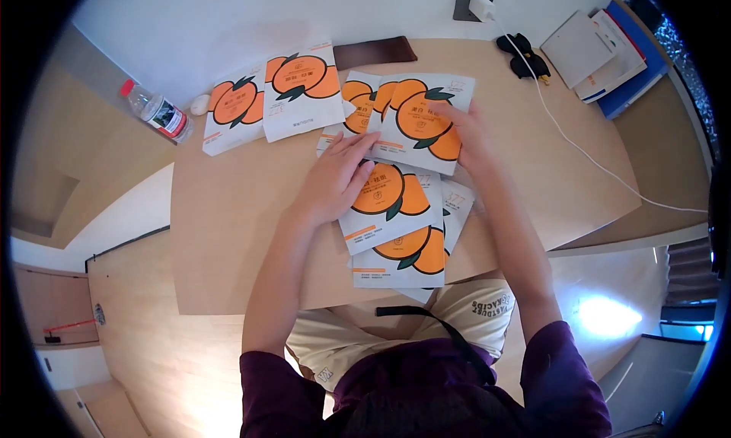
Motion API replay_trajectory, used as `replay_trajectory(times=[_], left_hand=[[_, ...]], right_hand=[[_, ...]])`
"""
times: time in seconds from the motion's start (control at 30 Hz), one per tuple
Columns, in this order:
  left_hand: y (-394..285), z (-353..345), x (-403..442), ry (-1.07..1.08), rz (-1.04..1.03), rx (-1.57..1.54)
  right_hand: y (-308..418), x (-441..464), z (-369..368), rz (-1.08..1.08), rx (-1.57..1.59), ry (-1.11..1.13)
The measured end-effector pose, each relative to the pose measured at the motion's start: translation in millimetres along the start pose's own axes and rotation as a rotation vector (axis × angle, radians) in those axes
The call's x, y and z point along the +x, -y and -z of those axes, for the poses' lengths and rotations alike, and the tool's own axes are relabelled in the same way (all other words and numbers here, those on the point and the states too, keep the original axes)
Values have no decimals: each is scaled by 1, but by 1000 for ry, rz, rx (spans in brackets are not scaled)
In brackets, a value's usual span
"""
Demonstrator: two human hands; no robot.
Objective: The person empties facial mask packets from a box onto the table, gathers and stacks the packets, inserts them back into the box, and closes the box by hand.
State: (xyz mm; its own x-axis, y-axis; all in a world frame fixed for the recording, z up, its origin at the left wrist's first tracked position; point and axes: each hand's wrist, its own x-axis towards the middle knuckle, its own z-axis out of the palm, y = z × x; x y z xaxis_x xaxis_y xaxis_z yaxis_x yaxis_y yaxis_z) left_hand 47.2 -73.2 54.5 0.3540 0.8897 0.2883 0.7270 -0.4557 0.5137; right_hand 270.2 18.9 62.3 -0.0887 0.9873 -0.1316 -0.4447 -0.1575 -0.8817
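My right hand (468, 137) grips the right edge of a flat white packet printed with oranges (415, 118), its thumb on top. Lying with fingers stretched out, my left hand (339, 172) touches that packet's lower left corner. Another such packet (358, 107) shows partly beneath it on the left. Closer to my body, several more orange-printed packets (400, 263) overlap in a loose, fanned pile, the top one partly under my left hand. Two further packets (304, 95) lie at the back left, one overlapping the other, the right one upside down.
A dark brown flat case (377, 52) lies by the wall. At the table's left edge are a water bottle with a red cap (164, 117) and a small white object (199, 105). Sunglasses (524, 56), a white cable (563, 126) and books (609, 54) are on the right.
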Motion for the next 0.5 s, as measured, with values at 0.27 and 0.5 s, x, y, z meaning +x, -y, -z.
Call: replay_trajectory(times=[0.27, 0.5], left_hand=[[-3, -5, 0, -198, 56, -118], [-1, -2, -1, -91, 81, 87]], right_hand=[[11, 14, 15, 50, 185, -43], [9, 17, 18, -188, 236, -80]])
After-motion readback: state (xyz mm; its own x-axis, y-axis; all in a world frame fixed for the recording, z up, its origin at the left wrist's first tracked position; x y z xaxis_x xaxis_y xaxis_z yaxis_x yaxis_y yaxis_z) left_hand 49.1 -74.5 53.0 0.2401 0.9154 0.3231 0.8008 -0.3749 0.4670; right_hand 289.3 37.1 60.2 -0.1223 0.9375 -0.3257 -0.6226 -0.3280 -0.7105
